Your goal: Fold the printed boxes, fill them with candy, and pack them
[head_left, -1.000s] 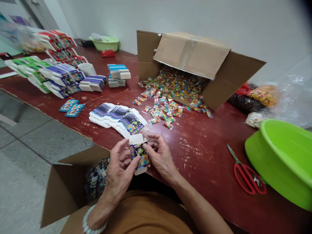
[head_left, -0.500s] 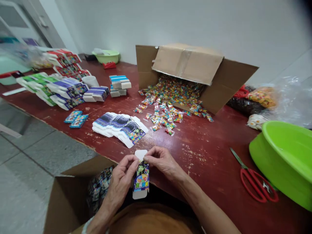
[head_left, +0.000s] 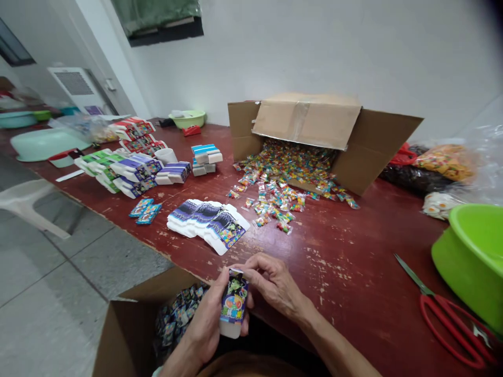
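Note:
My left hand (head_left: 210,319) is wrapped round a small purple printed carton (head_left: 234,299), thumb along its left side and fingertips showing at its right. At the carton's top end, the closed fingers of my right hand (head_left: 273,283) press on the edge where the white flap was. A white flap still sticks out at the bottom end. Just beyond lies a fanned stack of flat purple cartons (head_left: 208,222). Below my left hand, an open cardboard box (head_left: 121,335) holds many small dark printed packets (head_left: 181,314).
Wrapped candies (head_left: 279,201) spill from a tipped cardboard box (head_left: 306,123). Red-handled scissors (head_left: 444,314) lie by a green basin (head_left: 467,262) at right. Stacked purple boxes (head_left: 135,170), two blue packets (head_left: 145,210) and a white cup (head_left: 165,155) stand at left.
The white top flap of the carton has gone down out of sight. My left hand has shifted from pinching the top to wrapping the carton's side. The whole view has swung left and up.

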### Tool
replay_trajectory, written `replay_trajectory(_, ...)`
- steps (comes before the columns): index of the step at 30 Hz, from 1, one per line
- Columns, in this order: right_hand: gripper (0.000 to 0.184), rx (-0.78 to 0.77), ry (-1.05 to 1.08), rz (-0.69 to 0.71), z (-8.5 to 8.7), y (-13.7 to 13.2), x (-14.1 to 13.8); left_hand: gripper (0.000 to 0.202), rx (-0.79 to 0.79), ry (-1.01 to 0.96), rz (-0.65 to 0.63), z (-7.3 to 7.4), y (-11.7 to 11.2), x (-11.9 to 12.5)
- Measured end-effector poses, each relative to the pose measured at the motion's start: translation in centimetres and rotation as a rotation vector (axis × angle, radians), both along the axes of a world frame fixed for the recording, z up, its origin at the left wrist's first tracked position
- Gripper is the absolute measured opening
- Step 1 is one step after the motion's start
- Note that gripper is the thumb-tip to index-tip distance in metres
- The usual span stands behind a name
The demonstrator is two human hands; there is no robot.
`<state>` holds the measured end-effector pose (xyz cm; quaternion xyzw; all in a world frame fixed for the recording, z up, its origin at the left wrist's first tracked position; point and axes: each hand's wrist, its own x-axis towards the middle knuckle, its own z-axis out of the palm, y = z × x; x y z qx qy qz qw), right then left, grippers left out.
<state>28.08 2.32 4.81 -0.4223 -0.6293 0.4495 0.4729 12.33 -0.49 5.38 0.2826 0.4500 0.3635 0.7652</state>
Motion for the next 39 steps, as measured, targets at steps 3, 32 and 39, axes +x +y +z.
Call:
replay_trajectory(3, 0.029, -0.243, 0.118, 0.063, 0.2, 0.4, 0.1, 0.062, 0.114, 0.105, 0.029, -0.1, 0.4, 0.1)
replay_trajectory(32, 0.018, 0.038, -0.234, 0.213, -0.7, 2.0, 2.8, 0.068, 0.0, 0.031, 0.066, -1.1, -0.5, 0.5)
replay_trajectory(39, 0.028, 0.027, -0.907, -0.453, -2.3, 7.6, 8.7, 0.049, -0.063, 0.225, 0.016, -3.3, -2.2, -3.6)
